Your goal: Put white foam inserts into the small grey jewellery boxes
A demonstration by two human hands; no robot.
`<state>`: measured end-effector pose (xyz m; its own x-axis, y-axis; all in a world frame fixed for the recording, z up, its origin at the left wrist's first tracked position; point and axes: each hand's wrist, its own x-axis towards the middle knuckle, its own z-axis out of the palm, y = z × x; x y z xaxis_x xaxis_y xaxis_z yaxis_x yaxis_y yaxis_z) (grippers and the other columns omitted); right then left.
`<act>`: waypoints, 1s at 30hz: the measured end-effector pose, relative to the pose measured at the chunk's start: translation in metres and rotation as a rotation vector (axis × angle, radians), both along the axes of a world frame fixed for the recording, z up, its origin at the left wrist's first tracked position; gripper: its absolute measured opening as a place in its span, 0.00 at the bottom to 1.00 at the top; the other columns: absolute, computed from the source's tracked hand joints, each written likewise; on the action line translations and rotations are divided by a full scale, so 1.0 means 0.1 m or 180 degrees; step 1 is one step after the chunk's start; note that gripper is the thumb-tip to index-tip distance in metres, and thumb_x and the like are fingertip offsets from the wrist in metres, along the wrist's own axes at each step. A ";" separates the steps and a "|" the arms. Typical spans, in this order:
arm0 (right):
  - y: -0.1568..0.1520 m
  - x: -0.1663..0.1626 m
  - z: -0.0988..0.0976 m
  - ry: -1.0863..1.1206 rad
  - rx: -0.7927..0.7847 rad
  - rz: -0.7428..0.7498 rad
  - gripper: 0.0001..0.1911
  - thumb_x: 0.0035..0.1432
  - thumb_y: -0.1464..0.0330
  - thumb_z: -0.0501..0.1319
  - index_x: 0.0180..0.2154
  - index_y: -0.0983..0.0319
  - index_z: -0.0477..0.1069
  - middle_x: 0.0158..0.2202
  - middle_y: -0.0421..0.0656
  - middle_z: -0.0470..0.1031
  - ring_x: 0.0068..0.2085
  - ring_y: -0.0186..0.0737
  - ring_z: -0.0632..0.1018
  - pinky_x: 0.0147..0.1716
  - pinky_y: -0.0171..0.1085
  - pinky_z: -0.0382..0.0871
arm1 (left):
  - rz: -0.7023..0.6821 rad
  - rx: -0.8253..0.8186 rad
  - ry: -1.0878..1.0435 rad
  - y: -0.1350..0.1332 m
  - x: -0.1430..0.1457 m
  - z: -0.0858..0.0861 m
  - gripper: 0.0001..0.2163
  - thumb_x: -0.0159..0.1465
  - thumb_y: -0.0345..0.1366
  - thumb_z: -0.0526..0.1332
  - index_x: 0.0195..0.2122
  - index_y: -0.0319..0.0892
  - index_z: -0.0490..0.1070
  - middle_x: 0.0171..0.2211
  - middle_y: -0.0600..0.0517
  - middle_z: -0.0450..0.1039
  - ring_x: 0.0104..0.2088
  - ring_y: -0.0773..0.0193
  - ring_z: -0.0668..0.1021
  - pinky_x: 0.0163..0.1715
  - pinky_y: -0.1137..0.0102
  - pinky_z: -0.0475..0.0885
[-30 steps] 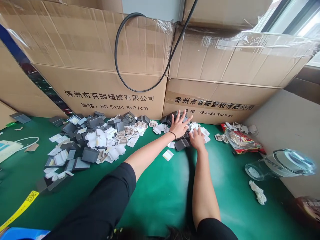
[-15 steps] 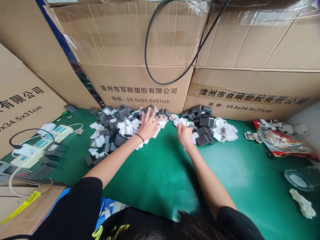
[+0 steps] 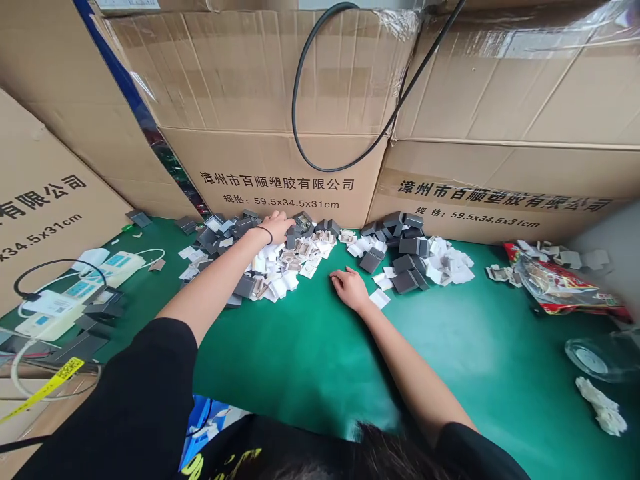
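My left hand (image 3: 277, 227) reaches over the back of the left heap, its fingers bent down and together against a small dark grey box (image 3: 291, 239). The fingertips are partly hidden. Under and around it lie white folded paper pieces (image 3: 275, 267) and more dark grey boxes. My right hand (image 3: 351, 289) rests on the green table (image 3: 300, 347), fingers loosely curled and a little apart, holding nothing. Beside it lies a flat white piece (image 3: 380, 298). Beyond it is a second heap of grey boxes (image 3: 410, 267) and white pieces (image 3: 447, 261).
Cardboard boxes (image 3: 275, 153) wall off the back, and a black cable (image 3: 295, 100) loops down before them. At left are a power strip (image 3: 83, 293) and cords. A red food bag (image 3: 565, 280), a clear container (image 3: 600, 357) and crumpled tissue (image 3: 603, 407) lie at right.
My left hand has moved left and back, from spread fingers to bent ones on a grey box. My right hand has drawn back toward me from the right heap, and its fist has loosened.
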<state>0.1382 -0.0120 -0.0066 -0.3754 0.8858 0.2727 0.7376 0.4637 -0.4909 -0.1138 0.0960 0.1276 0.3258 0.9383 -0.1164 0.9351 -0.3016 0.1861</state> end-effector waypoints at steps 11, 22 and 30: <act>0.01 -0.02 0.01 0.0028 -0.0001 -0.0029 0.12 0.62 0.70 0.49 0.40 0.57 0.71 0.35 0.40 0.79 0.37 0.36 0.78 0.58 0.45 0.56 | 0.1152 -0.1446 -0.5139 -0.95 0.64 -0.42 0.07 0.52 0.29 0.61 0.34 0.38 0.67 0.31 0.50 0.71 0.32 0.63 0.75 0.41 0.60 0.70; 0.07 -0.11 -0.02 0.0267 0.0129 -0.0511 0.12 0.61 0.70 0.50 0.40 0.59 0.71 0.37 0.44 0.75 0.41 0.41 0.73 0.46 0.40 0.65 | 0.2134 -0.2913 -0.7120 -1.05 0.69 -0.99 0.05 0.58 0.28 0.54 0.34 0.35 0.68 0.27 0.48 0.70 0.26 0.67 0.75 0.31 0.70 0.75; 0.72 -0.68 0.07 0.0747 0.0192 -0.1759 0.18 0.55 0.60 0.57 0.46 0.62 0.63 0.43 0.49 0.71 0.46 0.49 0.68 0.40 0.42 0.66 | 0.2142 -0.3058 -0.7190 -0.96 0.65 -0.98 0.08 0.58 0.28 0.54 0.36 0.34 0.69 0.26 0.47 0.71 0.25 0.68 0.75 0.30 0.72 0.75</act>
<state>0.0704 0.0597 0.0004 0.2125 0.9130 0.3483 0.7524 0.0745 -0.6545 -0.0488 -0.0005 0.0298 0.3296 0.8472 -0.4167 -0.7968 0.4864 0.3586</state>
